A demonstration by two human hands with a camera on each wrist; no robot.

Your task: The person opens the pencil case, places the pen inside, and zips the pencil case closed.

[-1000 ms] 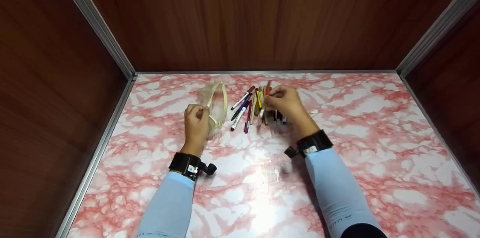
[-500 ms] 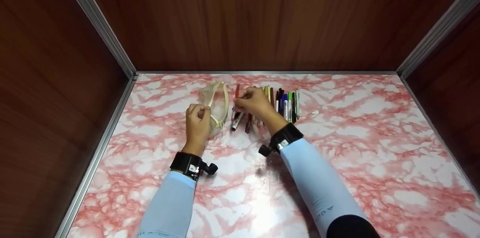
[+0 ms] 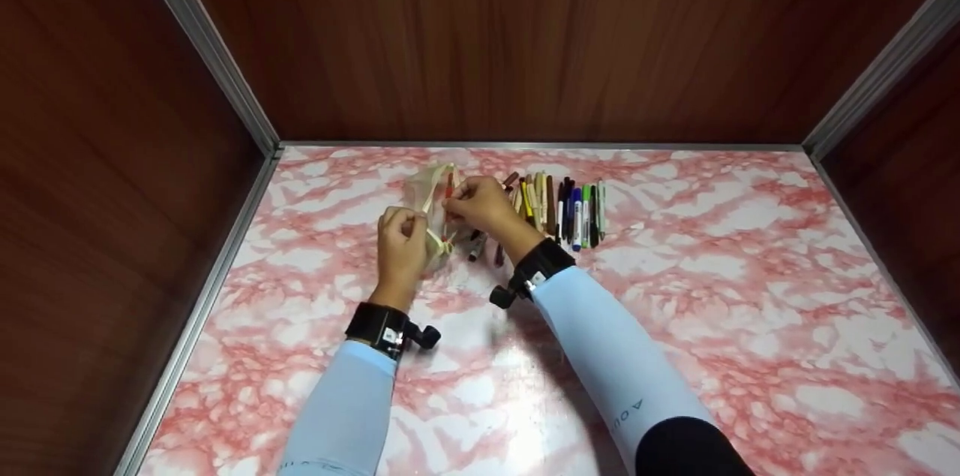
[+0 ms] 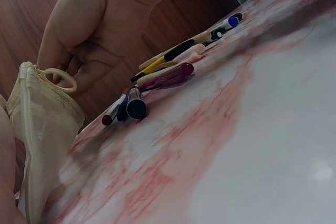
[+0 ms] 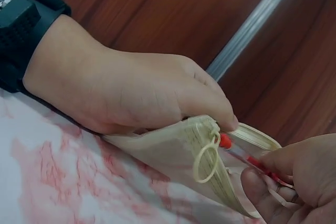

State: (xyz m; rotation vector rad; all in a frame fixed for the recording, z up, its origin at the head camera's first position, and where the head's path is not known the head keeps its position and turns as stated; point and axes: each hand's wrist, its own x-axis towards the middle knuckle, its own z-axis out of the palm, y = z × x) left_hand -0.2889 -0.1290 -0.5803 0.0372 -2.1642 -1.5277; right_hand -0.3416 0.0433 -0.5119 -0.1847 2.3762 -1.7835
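Observation:
My left hand [image 3: 401, 243] pinches the edge of a pale yellow mesh zip pouch [image 4: 44, 135], whose mouth gapes toward the right. Between the thumb and fingers of my right hand [image 3: 487, 207] is a red pen [image 5: 247, 157], held at the pouch opening. In the right wrist view the pen's red end lies inside the mouth, beside the zipper's looped pull [image 5: 206, 162]. Just right of the pouch, under and beyond my right hand, lie several pens and markers; a purple pen [image 4: 167, 77] and a black-capped marker [image 4: 136, 104] are the closest in the left wrist view.
A row of pens and markers, among them a blue marker [image 3: 577, 219] and a green marker [image 3: 586, 215], lies to the right on the pink-and-white marbled table [image 3: 720, 296]. Dark wooden panels [image 3: 525, 40] with metal edging enclose the back and sides.
My right hand has carried the red pen leftward from the pen row to the pouch mouth. The left hand keeps its hold on the pouch, nearly still.

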